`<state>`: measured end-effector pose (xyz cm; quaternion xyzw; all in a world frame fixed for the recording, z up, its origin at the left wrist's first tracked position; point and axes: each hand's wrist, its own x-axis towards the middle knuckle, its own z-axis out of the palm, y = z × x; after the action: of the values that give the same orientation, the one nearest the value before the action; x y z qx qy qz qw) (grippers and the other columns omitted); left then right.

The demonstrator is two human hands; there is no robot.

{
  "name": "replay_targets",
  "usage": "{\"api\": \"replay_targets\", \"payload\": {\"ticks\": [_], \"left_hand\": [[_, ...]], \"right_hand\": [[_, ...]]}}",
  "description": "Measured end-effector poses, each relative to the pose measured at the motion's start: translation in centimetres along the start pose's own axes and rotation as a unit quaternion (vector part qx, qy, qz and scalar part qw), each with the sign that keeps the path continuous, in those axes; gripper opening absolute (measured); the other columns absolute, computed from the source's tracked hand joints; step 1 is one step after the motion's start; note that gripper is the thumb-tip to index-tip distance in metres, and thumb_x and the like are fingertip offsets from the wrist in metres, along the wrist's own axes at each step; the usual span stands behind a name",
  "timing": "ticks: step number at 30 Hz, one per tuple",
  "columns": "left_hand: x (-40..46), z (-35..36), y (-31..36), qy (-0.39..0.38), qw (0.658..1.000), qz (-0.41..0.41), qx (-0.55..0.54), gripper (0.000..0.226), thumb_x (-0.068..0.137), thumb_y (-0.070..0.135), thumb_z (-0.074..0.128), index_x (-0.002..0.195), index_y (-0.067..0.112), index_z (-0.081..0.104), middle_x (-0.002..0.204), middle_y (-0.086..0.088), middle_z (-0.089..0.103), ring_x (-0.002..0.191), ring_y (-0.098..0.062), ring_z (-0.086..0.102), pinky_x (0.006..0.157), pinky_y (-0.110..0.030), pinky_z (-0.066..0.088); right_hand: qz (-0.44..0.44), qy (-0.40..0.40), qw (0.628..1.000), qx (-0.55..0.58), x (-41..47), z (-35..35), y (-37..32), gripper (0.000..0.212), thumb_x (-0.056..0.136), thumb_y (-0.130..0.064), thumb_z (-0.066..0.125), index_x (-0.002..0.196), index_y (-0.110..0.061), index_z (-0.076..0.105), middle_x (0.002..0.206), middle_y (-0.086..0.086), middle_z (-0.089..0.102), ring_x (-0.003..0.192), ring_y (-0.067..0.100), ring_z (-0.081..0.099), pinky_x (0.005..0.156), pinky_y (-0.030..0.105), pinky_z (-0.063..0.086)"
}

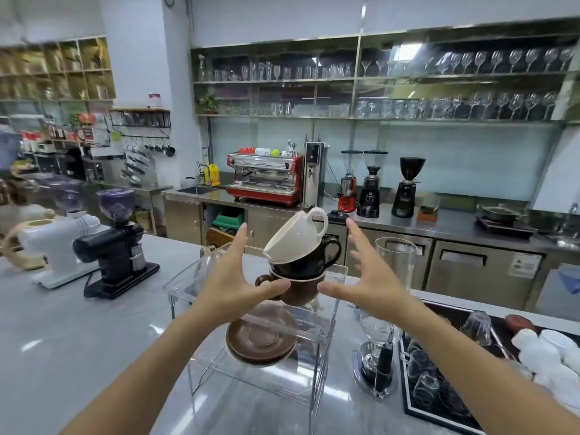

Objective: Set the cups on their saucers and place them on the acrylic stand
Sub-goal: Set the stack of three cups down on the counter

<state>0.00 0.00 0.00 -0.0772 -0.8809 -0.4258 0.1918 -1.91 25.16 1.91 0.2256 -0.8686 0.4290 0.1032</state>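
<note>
Three cups are stacked on the top shelf of the clear acrylic stand [326, 337]: a brown cup [301, 290] at the bottom, a black cup [310, 259] in it, and a white cup [295, 235] tilted on top. Brown saucers [262, 337] are stacked on the lower shelf. My left hand [233, 284] is spread open just left of the stack, its thumb at the brown cup's handle. Spread open to the right of the stack, my right hand [365, 277] has its thumb close to the brown cup. Neither hand holds anything.
A black grinder [120, 246] and a white grinder [59, 243] stand at the left of the counter. A tall glass siphon [381, 312] stands right of the acrylic stand. Beside the siphon is a black tray of glasses [439, 381], with white cups [546, 353] further right.
</note>
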Motion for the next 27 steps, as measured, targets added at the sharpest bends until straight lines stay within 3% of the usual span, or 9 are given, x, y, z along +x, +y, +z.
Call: {"api": "replay_targets", "payload": {"ticks": [5, 9, 11, 15, 19, 21, 23, 27], "left_hand": [[1.9, 0.2, -1.6, -0.087, 0.991, -0.063, -0.074, 0.139, 0.056, 0.052, 0.093, 0.160, 0.031, 0.004, 0.153, -0.006, 0.046, 0.131, -0.027, 0.053, 0.105, -0.045, 0.049], [3.0, 0.8, -2.0, -0.115, 0.985, -0.067, -0.113, 0.133, 0.054, 0.043, 0.097, 0.158, 0.033, 0.015, 0.145, -0.004, 0.055, 0.113, -0.020, 0.065, 0.091, -0.036, 0.057], [3.4, 1.2, -2.2, -0.120, 0.982, -0.060, -0.133, 0.129, 0.055, 0.036, 0.098, 0.157, 0.034, 0.020, 0.143, -0.005, 0.056, 0.112, -0.019, 0.066, 0.088, -0.034, 0.059], [4.0, 1.6, -2.5, -0.122, 0.978, -0.044, -0.161, 0.123, 0.057, 0.026, 0.099, 0.156, 0.031, 0.025, 0.142, -0.006, 0.056, 0.124, -0.022, 0.060, 0.098, -0.046, 0.057], [4.4, 1.6, -2.8, -0.125, 0.974, -0.038, -0.186, 0.120, 0.057, 0.021, 0.099, 0.154, 0.035, 0.028, 0.138, -0.004, 0.058, 0.117, -0.026, 0.065, 0.095, -0.047, 0.058], [4.5, 1.6, -2.7, -0.122, 0.973, -0.026, -0.192, 0.114, 0.055, 0.020, 0.099, 0.146, 0.044, 0.036, 0.136, -0.001, 0.058, 0.118, -0.028, 0.065, 0.090, -0.042, 0.061], [4.6, 1.7, -2.6, -0.115, 0.973, -0.018, -0.202, 0.107, 0.052, 0.017, 0.100, 0.132, 0.057, 0.041, 0.133, 0.000, 0.060, 0.116, -0.027, 0.066, 0.082, -0.036, 0.063], [4.6, 1.6, -2.6, -0.098, 0.971, -0.007, -0.218, 0.106, 0.047, 0.014, 0.101, 0.123, 0.063, 0.046, 0.129, -0.003, 0.064, 0.111, -0.031, 0.068, 0.083, -0.043, 0.063]], "right_hand": [[0.069, -0.014, 0.997, 0.042, 1.2, 1.6, 0.9, 0.130, 0.061, -0.044, 0.091, 0.158, -0.038, 0.005, 0.162, -0.006, 0.028, 0.138, 0.018, 0.047, 0.114, 0.045, 0.041], [0.105, -0.005, 0.988, 0.114, 2.1, 2.4, 1.5, 0.112, 0.054, -0.032, 0.093, 0.148, -0.034, 0.032, 0.134, -0.004, 0.056, 0.119, 0.017, 0.062, 0.104, 0.048, 0.052], [0.116, 0.004, 0.982, 0.147, 2.5, 2.7, 1.8, 0.103, 0.051, -0.027, 0.093, 0.140, -0.033, 0.041, 0.126, -0.003, 0.060, 0.117, 0.021, 0.064, 0.103, 0.049, 0.052], [0.117, -0.003, 0.980, 0.164, 2.8, 2.7, 1.8, 0.103, 0.052, -0.019, 0.094, 0.139, -0.035, 0.041, 0.126, 0.002, 0.061, 0.111, 0.024, 0.069, 0.102, 0.048, 0.053], [0.100, -0.020, 0.979, 0.176, 3.0, 2.5, 2.0, 0.095, 0.057, -0.007, 0.093, 0.133, -0.039, 0.044, 0.121, 0.003, 0.063, 0.097, 0.022, 0.075, 0.086, 0.033, 0.061], [0.096, -0.017, 0.980, 0.175, 3.2, 2.4, 2.0, 0.088, 0.057, -0.005, 0.092, 0.124, -0.041, 0.048, 0.117, 0.001, 0.064, 0.101, 0.023, 0.073, 0.082, 0.030, 0.062], [0.094, -0.007, 0.981, 0.172, 3.4, 2.5, 2.0, 0.083, 0.056, -0.005, 0.092, 0.116, -0.043, 0.050, 0.113, 0.000, 0.066, 0.107, 0.026, 0.069, 0.086, 0.034, 0.062], [0.084, 0.007, 0.982, 0.171, 3.5, 2.7, 2.1, 0.081, 0.053, -0.001, 0.091, 0.113, -0.040, 0.053, 0.111, 0.002, 0.069, 0.107, 0.025, 0.070, 0.087, 0.039, 0.062]]}}
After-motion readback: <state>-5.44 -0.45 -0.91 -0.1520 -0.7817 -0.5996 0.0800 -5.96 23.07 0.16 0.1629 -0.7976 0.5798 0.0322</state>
